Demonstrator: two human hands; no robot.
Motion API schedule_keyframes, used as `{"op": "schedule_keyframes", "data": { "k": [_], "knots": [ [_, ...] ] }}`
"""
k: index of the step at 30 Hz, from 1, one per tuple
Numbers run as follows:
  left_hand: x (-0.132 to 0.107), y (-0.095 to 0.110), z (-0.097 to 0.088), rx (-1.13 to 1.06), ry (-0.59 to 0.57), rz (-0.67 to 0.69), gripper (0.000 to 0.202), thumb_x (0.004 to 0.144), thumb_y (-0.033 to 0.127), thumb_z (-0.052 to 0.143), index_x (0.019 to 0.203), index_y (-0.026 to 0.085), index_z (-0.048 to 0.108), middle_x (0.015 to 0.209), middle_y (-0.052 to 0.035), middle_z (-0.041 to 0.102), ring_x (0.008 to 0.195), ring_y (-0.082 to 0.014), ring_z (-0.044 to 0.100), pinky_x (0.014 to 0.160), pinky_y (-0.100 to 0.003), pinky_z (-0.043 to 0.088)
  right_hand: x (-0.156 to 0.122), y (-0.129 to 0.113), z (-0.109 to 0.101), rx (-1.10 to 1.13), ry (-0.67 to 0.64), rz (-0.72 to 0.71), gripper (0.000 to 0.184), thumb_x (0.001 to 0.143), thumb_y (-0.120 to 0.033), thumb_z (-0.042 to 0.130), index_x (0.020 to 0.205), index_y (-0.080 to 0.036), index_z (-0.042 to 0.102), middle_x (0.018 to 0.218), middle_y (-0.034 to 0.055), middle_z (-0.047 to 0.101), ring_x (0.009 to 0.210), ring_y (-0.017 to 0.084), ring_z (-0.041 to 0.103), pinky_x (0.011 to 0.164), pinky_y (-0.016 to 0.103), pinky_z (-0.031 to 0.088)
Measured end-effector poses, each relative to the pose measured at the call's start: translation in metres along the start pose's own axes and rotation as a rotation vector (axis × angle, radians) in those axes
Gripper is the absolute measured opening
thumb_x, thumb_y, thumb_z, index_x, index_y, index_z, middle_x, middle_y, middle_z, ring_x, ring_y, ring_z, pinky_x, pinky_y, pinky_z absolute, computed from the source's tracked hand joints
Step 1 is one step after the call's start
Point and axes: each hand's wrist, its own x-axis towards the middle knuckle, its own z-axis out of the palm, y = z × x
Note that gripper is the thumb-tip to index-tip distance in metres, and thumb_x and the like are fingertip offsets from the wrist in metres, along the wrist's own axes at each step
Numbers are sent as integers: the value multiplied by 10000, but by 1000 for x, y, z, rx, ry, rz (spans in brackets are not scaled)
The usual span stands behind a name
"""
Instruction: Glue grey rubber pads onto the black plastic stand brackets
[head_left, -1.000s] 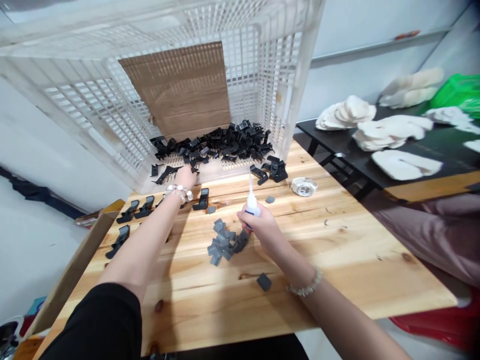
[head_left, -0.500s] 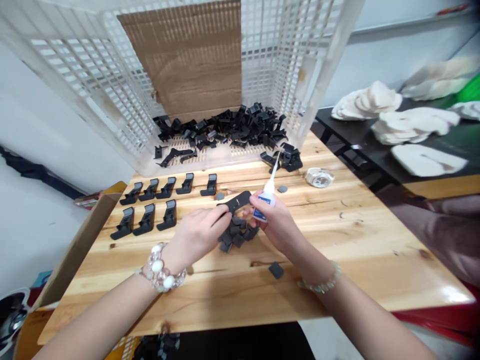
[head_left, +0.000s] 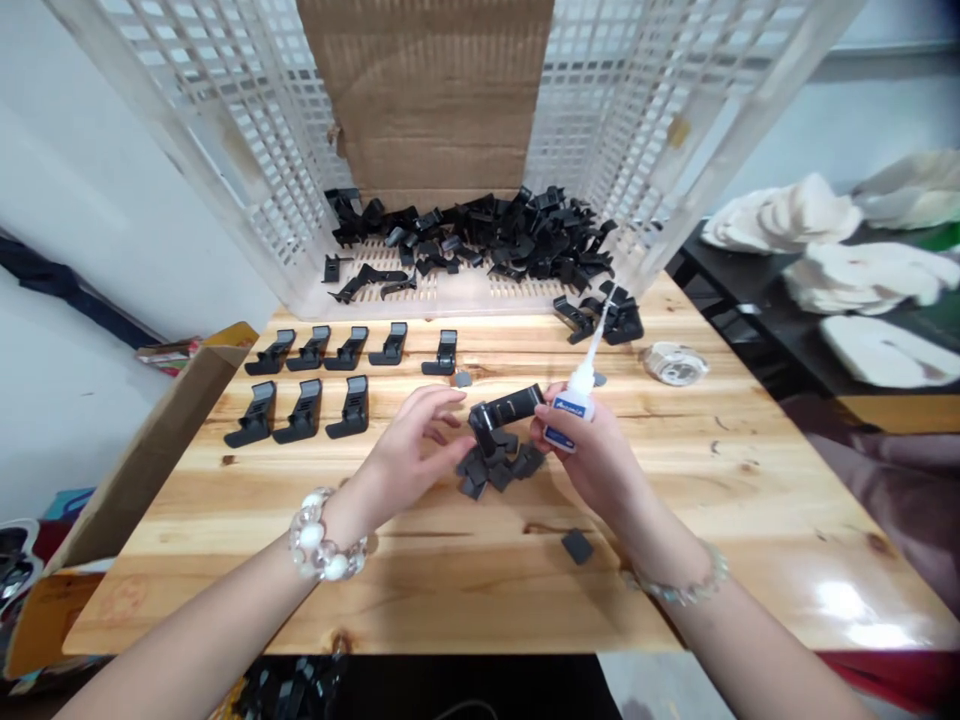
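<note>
Black plastic clip (head_left: 506, 408) held at one end by the right hand (head_left: 592, 450), its fingers also clamped on a glue bottle (head_left: 576, 400), above grey pads (head_left: 495, 468); left hand (head_left: 409, 458) open, apart; eight finished-looking clips (head_left: 304, 412) ranked on the pine table (head_left: 675, 480), a loose heap (head_left: 480, 240) in the white plastic crate (head_left: 247, 150).

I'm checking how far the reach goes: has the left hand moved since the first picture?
Yes. The left hand has drawn back from the white plastic crate toward the person, and now hovers over the wooden table beside the gray pads.
</note>
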Motion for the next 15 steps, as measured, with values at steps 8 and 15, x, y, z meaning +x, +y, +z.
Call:
{"op": "schedule_keyframes", "data": {
  "k": [8, 15],
  "knots": [
    [-8, 3, 8, 540, -132, 409, 753, 878, 476, 606, 1492, 197, 269, 1452, -155, 467, 1338, -287, 432, 1125, -462, 359, -6, 4, 3, -36, -81, 57, 319, 652, -225, 786, 848, -193, 536, 583, -68, 540, 495, 84, 523, 477, 205, 374],
    [-12, 2, 20, 717, -8, 401, 597, 923, 286, 525, 1457, 100, 332, 1337, -163, 573, 1223, -279, 520, 1037, -443, 423, -7, 11, 2, -72, -160, 50, 321, 664, -226, 806, 852, -192, 548, 574, -76, 544, 481, 79, 523, 491, 210, 395]
  ]
}}
